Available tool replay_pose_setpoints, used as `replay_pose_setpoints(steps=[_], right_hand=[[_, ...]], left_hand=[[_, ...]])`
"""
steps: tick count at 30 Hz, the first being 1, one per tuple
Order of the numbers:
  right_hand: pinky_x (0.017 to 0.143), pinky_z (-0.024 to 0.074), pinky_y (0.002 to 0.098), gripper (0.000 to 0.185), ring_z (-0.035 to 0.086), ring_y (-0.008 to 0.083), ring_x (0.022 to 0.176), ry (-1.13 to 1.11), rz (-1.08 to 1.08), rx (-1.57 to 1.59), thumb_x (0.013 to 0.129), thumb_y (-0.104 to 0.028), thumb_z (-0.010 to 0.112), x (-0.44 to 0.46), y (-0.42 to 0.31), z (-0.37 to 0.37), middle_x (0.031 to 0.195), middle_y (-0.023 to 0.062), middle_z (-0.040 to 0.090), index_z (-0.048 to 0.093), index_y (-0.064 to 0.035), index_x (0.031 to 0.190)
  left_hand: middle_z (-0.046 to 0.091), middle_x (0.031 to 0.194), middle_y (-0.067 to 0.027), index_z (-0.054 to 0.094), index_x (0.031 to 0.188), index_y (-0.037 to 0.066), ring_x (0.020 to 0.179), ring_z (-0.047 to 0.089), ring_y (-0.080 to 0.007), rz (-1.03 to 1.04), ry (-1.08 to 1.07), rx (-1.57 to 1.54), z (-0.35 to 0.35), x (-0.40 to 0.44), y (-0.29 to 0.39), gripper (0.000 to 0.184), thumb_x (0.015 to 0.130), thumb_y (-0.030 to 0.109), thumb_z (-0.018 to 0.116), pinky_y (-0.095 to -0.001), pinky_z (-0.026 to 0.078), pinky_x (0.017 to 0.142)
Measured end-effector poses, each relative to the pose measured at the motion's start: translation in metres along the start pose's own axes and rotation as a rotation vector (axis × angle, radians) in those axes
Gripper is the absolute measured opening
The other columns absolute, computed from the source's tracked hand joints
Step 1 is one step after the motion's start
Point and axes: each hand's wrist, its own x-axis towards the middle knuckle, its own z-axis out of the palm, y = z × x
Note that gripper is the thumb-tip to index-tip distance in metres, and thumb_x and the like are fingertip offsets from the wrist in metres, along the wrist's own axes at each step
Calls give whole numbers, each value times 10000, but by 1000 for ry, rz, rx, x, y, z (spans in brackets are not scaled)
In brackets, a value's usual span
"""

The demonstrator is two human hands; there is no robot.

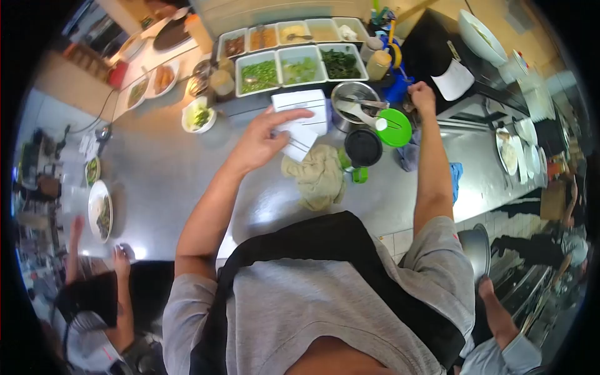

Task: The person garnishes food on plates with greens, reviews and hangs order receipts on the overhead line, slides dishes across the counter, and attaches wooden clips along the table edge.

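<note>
At the far left of the steel desk [156, 181], a white oval plate [95, 199] carries food with greens in it, and a smaller dish of greens [93, 170] lies just beyond it. Near that plate is another person's hand [122, 252]; what it holds is too small to tell. Farther back, an oval dish [164, 79] holds orange-brown pieces, and nearer the middle a white bowl [199, 116] holds pale and green pieces.

The person's left hand [259, 139] grips white paper slips [304, 112], marked with dark lines, its index finger stretched across them. The slips are above the desk, in front of two rows of food containers [287, 69]. Below them lies a crumpled beige cloth [317, 178].

To the right, a metal pot [340, 115] holds utensils. A round black lid [363, 147] and a bright green lid [395, 131] sit close beside it, one nearer the person, the other to the right. The right hand [422, 99] has its fingers curled near a blue object [397, 92]; whether it grips anything cannot be told. Beyond it are a white sheet [452, 81], a large white bowl [481, 37] and, at the far right, a plate of food [507, 152].
</note>
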Motion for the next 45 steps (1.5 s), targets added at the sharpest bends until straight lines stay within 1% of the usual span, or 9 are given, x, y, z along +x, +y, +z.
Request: replay_pose_setpoints(steps=[3,6,9,13,16,23,29,34,45], right_hand=[[784,492,447,177,627,382,874,-100,-234,-548,776,-154,561,14,-30,-15,860,222,650,645,-8,828],[815,496,435,228,623,387,916,-439,-8,-725,789,-143,528,28,-46,-22,919,249,640,650,17,897],[837,489,422,262,610,392,952,-392,35,-513,788,-135,517,27,-43,-18,973,269,621,650,17,954],[485,523,316,135,633,186,531,-448,184,-22,850,-114,490,18,-54,-26,678,85,646,580,-28,800],[559,526,320,101,625,176,614,-407,363,225,845,-135,532,12,-30,-28,782,77,641,587,-51,857],[647,454,245,163,570,117,700,-337,435,531,829,-242,638,-9,-12,-20,886,19,617,613,-83,854],[577,447,292,189,578,135,639,-107,190,537,731,-200,730,7,38,24,714,3,622,608,-56,748],[733,481,478,175,594,431,838,41,-205,-376,799,-199,585,12,25,9,852,239,620,594,-25,818],[599,414,316,160,497,233,642,-1111,-962,24,842,-165,600,-111,-254,-109,709,96,521,537,-21,811]], left_hand=[[603,1175,-92,617,1156,113,1090,499,-253,-8,-34,-14,-7,-3,-1,549,670,-81,452,-343,343,1002],[598,1170,-101,616,1167,130,1080,500,-255,-62,-40,-63,-13,-8,3,571,664,-84,451,-324,361,991],[594,1165,-106,612,1176,141,1106,495,-266,-26,-31,-63,-18,-15,5,575,668,-79,459,-321,349,1002],[605,1172,-96,601,1193,155,1150,508,-261,-69,-74,44,-24,-16,7,580,675,-68,463,-405,249,1083],[616,1179,-74,593,1200,151,1147,535,-230,-51,-42,15,-19,-18,7,579,676,-59,466,-512,120,1117],[604,1197,-88,596,1197,131,1162,522,-210,-84,-79,-56,-7,-11,2,568,678,-60,462,-463,97,1129],[580,1196,-89,600,1196,110,1122,498,-228,-91,-125,-14,-4,-3,11,601,648,-94,455,-321,333,1008],[583,1199,-102,599,1195,108,1137,490,-234,-82,-121,-15,-3,-3,8,597,650,-89,457,-323,337,1008],[558,1204,-119,599,1202,129,1118,512,-252,-16,-244,-71,2,-5,8,635,633,-98,433,-302,377,971]])
